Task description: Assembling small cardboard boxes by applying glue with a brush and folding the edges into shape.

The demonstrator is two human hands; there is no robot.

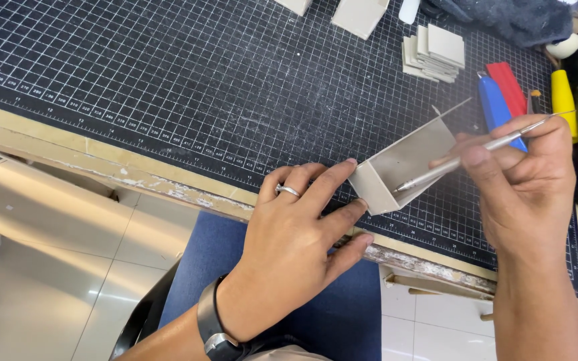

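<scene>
Grey card, folded into a small open box form [403, 167], standing on the near part of a black gridded cutting mat [168, 87], just inside the mat's front edge and directly ahead of the wearer. One short end wall faces the left hand; a longer wall runs back and to the right.

Left hand [296, 234]: palm down over the table's worn front edge [135, 177], fingers spread, index and middle fingertips pressed against the short end wall. Not closed around anything; it appears to brace the card so it cannot slide. Ring on one finger, dark watch [212, 327] at the wrist.

Right hand [523, 180]: closed in a pen-style pinch on a slim metal craft knife [463, 160], shaft slanting down and left, tip resting inside the box near the corner where the walls meet. The low angle probably lets the tip follow the inner seam.

Surroundings, all on the mat's far right, well apart from the box: stack of grey card squares [436, 50]; blue-handled tool [496, 107] beside a red one [510, 87]; yellow-handled tool [562, 97]. Further card pieces [359, 15] at the top edge. Dark cloth [503, 20] at the top right. Kept within the right hand's reach, likely for convenience.

Below: blue seat or lap fabric [316, 294], pale tiled floor [48, 254].
</scene>
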